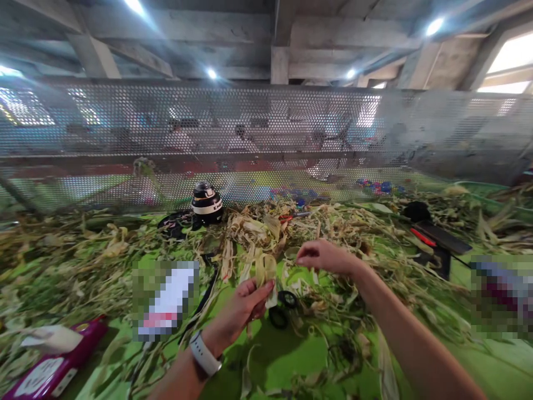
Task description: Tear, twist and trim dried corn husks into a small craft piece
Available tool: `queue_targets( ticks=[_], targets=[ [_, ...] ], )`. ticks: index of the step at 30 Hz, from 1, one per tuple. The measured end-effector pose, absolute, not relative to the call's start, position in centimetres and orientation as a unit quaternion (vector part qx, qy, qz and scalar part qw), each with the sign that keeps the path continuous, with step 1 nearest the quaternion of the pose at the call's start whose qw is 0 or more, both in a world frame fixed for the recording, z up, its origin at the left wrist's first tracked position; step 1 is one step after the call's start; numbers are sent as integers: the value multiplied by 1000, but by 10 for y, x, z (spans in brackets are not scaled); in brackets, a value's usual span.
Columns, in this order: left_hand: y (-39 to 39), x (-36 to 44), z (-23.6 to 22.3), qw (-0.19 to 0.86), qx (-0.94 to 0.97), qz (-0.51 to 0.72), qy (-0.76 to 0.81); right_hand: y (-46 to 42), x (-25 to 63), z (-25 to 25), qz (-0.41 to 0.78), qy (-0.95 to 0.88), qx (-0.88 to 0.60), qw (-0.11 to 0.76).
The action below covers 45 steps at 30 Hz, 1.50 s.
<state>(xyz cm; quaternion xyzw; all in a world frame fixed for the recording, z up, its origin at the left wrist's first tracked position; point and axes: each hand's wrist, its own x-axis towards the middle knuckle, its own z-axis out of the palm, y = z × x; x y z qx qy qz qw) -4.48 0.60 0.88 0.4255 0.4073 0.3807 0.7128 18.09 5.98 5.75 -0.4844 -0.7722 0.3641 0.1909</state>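
Note:
My left hand (pixel 252 300), with a white watch band (pixel 204 353) at the wrist, pinches a bundle of pale corn husk strips (pixel 265 268) bent into a loop at the top. To the right and slightly farther off, my right hand (pixel 322 256) hovers above the scattered husks. Its fingers are curled together; whether anything thin is between them I cannot make out. Two black rings (pixel 287 299), resembling scissor handles, lie on the green surface (pixel 266 366) just right of my left hand. Beyond both hands is a heap of dry husks (pixel 260 230).
A black, white-banded round object (pixel 207 204) stands before a perforated metal screen (pixel 258 128). At left are a blurred-out flat item (pixel 169 300) and a magenta box (pixel 62 366) with white paper. A black, red-edged tool (pixel 443 236) lies right. People sit behind the screen.

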Motion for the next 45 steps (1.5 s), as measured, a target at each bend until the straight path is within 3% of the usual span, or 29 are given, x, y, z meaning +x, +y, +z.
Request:
queue_targets(
  ticks=[3, 8, 12, 18, 25, 34, 45],
  targets=[
    [7, -42, 3, 705, 436, 386, 405, 51, 144, 38, 479, -732, -425, 233],
    [7, -41, 5, 704, 421, 385, 422, 49, 128, 20, 501, -673, -443, 317],
    [11, -46, 8, 732, 362, 390, 425, 53, 140, 31, 533, -632, -447, 341],
    [12, -43, 3, 726, 361, 403, 424, 42, 134, 36, 683, -542, -362, 331],
    [8, -38, 4, 723, 406, 389, 401, 38, 112, 12, 623, -562, -407, 361],
    [11, -44, 5, 796, 363, 357, 327, 42, 116, 12, 537, -632, -439, 345],
    [5, -37, 5, 736, 420, 361, 389, 39, 113, 7, 541, -618, -468, 325]
  ],
)
